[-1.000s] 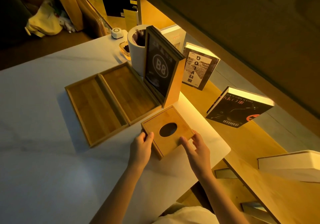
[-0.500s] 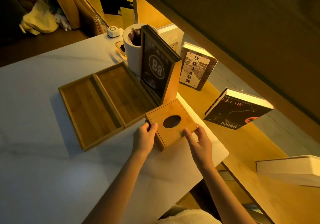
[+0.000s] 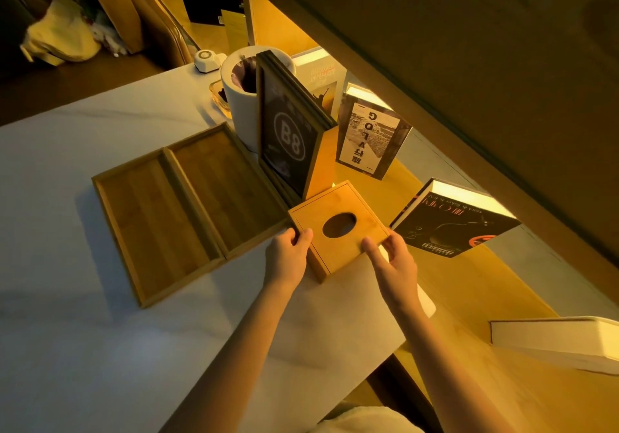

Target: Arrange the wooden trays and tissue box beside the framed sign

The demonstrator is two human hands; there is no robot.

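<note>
A square wooden tissue box (image 3: 348, 246) with an oval hole in its lid sits on the white table, its far corner close to the base of the framed sign (image 3: 288, 137), a black upright frame marked B8. My left hand (image 3: 288, 255) grips the box's left corner, thumb on top. My right hand (image 3: 390, 258) holds its right corner with the fingers against the edge. Two shallow wooden trays lie side by side to the left of the sign: the left tray (image 3: 150, 228) and the right tray (image 3: 221, 184), edges touching.
A white cylindrical bin (image 3: 239, 104) stands behind the sign. Books lean on the wooden shelf at the right: one pale (image 3: 368, 141), one black (image 3: 452, 225). A white book (image 3: 556, 339) lies at the far right. The table edge (image 3: 418, 328) drops off near my right forearm.
Both hands have pushed the tissue box away from me and to the right, up against the foot of the framed sign. The trays have not moved on the table.
</note>
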